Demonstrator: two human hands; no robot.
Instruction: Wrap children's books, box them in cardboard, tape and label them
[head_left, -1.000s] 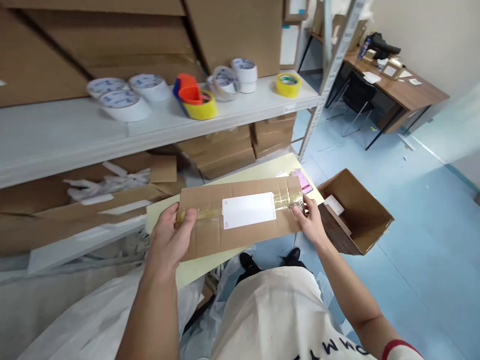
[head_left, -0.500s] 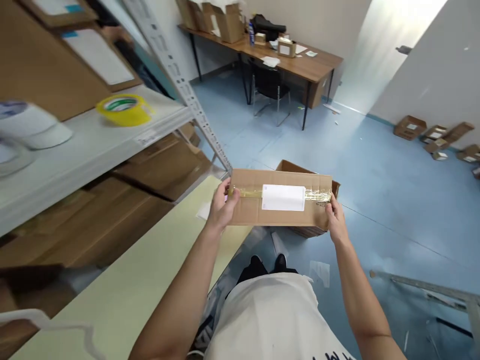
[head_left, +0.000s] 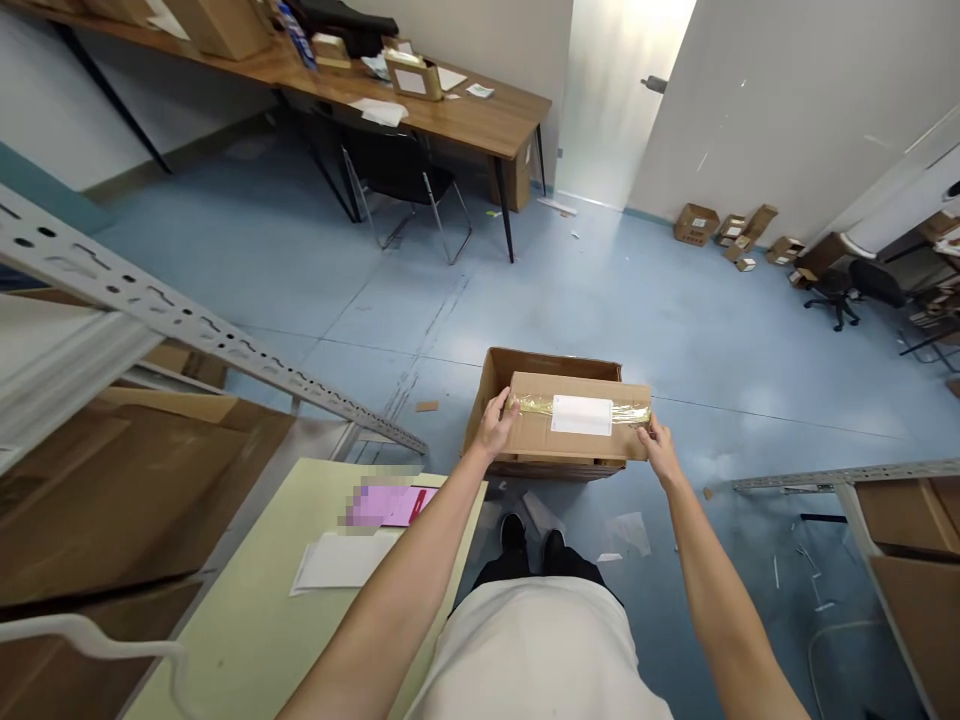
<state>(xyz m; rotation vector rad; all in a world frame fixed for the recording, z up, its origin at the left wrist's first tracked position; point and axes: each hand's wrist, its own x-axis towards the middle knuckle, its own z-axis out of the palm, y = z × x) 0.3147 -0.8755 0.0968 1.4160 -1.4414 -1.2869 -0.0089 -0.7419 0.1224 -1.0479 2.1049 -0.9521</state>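
Sealed parcel (head_left: 577, 420) up in both hands, flat and level, out in front of the body, its long side running from one set of fingers to the other. Left hand (head_left: 495, 428) is clamped on the left end, thumb on top right where the shiny tape strip (head_left: 529, 405) begins, the other fingers tucked underneath out of sight. Right hand (head_left: 658, 447) grips the opposite end the same way, thumb on the upper face, the rest hidden below. Holding it by the short ends looks deliberate. It keeps the taped face up and leaves the white label (head_left: 582, 414) uncovered, midway between the two thumbs.

Directly under the fingers, an open carton (head_left: 501, 372) sits on the blue floor (head_left: 675, 330). The parcel hangs over its mouth and hides most of it, with the far rim showing just past the fingertips. Whether parcel and carton touch, I cannot tell.

Back towards the body from the hands are the person's dark shoes (head_left: 532, 528). Just left of the left forearm is a pale yellow table (head_left: 262, 640) carrying a pink paper (head_left: 390, 505) and a white sheet (head_left: 334, 560), and its edge is the closest thing to that arm. Further left, a perforated shelf upright (head_left: 187, 320) slants across. Off to the right of the right forearm lies a metal rail (head_left: 795, 478). Far beyond the fingertips are a wooden desk (head_left: 465, 110) and chair (head_left: 405, 175), with small boxes (head_left: 720, 230) along the wall, well apart from the hands.
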